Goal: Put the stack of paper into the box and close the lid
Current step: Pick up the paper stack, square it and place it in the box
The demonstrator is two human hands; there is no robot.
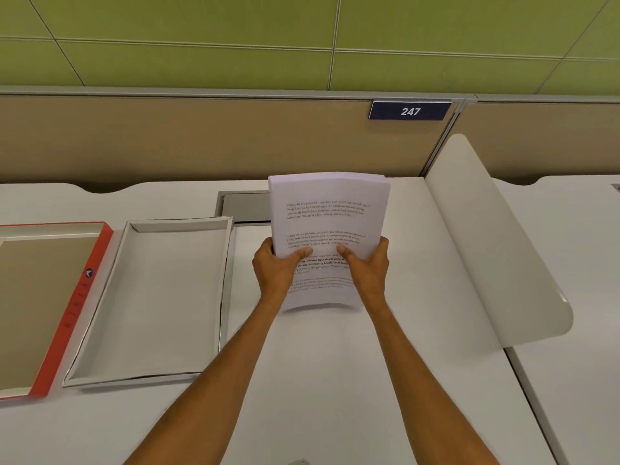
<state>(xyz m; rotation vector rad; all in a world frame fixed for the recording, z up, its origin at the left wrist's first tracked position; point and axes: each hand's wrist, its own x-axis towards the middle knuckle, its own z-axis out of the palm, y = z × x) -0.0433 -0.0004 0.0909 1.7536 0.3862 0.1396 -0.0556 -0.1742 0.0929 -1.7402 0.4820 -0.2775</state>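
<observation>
**Paper held up at mid-desk, open box waiting off to the left**

Head view: The person is gripping the stack of paper (327,229) with both hands, clear of the desk (335,380) and tilted up towards the camera. The left hand (276,268) is clamping the lower left side, thumb lying across the printed top sheet; the right hand (367,268) is doing the same on the lower right side. Both hands are closed tight on the stack, and the fingers behind it are hidden by the paper.

The box (151,297), a shallow white tray with nothing in it, is sitting to the left of the grip, near the desk's left part, its long axis running from near edge to far edge. The stack's long axis is running much the same way, so I judge the coming move to be a sideways carry to the left with little turning. The left hand is the nearer one to the box.

The lid (80,297), red-sided and lying inside-up, is sitting just beside the box's left wall; its left portion is cut off by the frame. The printed text is too blurred to read, and the paper is covering part of a grey panel (245,206) at the desk's far edge.
</observation>
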